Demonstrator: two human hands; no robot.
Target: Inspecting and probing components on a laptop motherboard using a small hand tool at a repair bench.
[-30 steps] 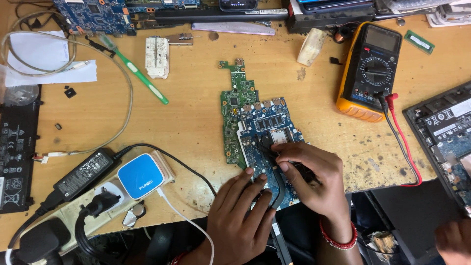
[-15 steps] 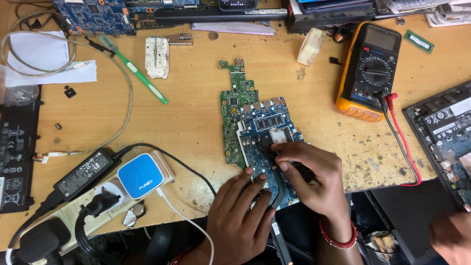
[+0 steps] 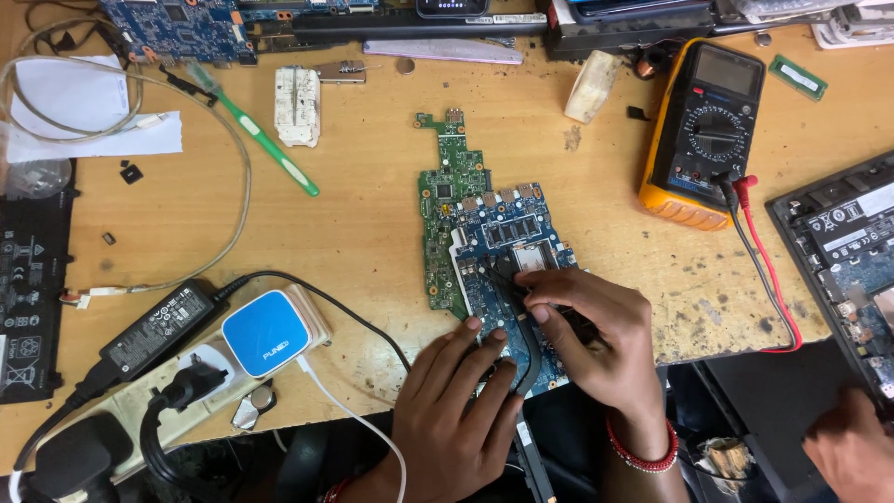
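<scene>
**Head view: hands on a laptop motherboard, heat pipe in place**

Seen at the near edge of the wooden workbench (image 3: 354, 233): a green-and-blue laptop motherboard (image 3: 484, 233), lying flat, its narrow green end pointing away. Left hand (image 3: 456, 410) laid flat on the board's near corner, fingers spread and pressing down, pinching nothing. Right hand (image 3: 596, 349) curled over the board's middle, fingertips drawn together on the black heat pipe (image 3: 521, 312); whether pinching a screw or only the pipe, cannot tell.

Judged from the layout: board already out of its case, heat pipe seated across it, curving toward the near edge; removal or fastening not finished.

Against the earlier frames: almost nothing changed — both hands in the same posture, board unmoved. Only another person's hand (image 3: 852, 447) at the lower right corner shifted slightly.

Nearby: yellow multimeter (image 3: 703, 130) with red and black leads, green toothbrush (image 3: 256, 135), blue-topped adapter (image 3: 267, 333) on a power strip.
</scene>
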